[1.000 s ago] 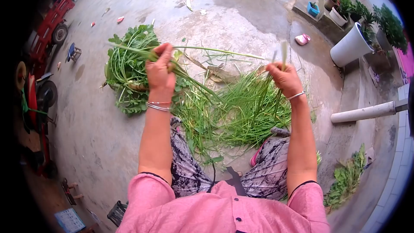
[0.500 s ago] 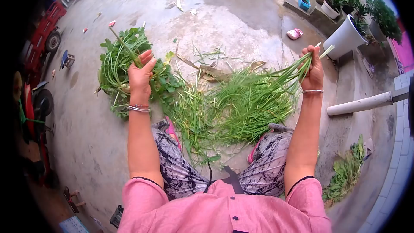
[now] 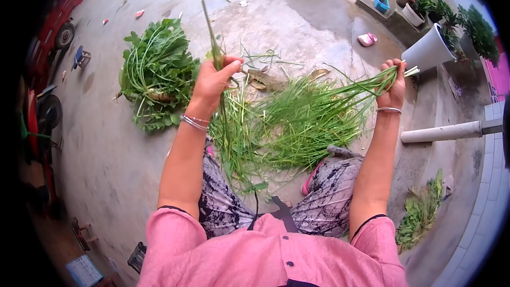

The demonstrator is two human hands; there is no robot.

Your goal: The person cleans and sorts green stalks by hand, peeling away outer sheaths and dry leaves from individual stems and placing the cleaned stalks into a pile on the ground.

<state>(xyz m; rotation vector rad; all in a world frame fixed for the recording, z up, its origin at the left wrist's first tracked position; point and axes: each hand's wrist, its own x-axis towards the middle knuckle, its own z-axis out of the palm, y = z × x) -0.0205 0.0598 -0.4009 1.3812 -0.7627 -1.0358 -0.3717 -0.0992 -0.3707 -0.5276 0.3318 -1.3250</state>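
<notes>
My left hand (image 3: 213, 81) is closed round a few upright green stalks (image 3: 209, 26), its thumb pointing right. Farther right, my right hand (image 3: 392, 86) grips a bunch of long green stalks (image 3: 366, 84); their pale ends stick out to the right and the green ends trail left. Beneath and between the hands lies a loose heap of thin green stalks (image 3: 308, 127) on the concrete ground. A leafy bundle of greens (image 3: 156, 69) sits to the left of my left hand, with a pale root partly showing.
Potted plants (image 3: 419, 5) and a tall white pot (image 3: 429, 50) stand at the upper right. A pink shoe (image 3: 367, 39) lies near them. A white pipe (image 3: 441, 133) juts in from the right, with more greens (image 3: 422, 215) below it. A red vehicle (image 3: 53, 21) stands left.
My left hand has moved right from beside the leafy bundle, and its stalks now stand more upright. My right hand, with its bunch, has shifted slightly right.
</notes>
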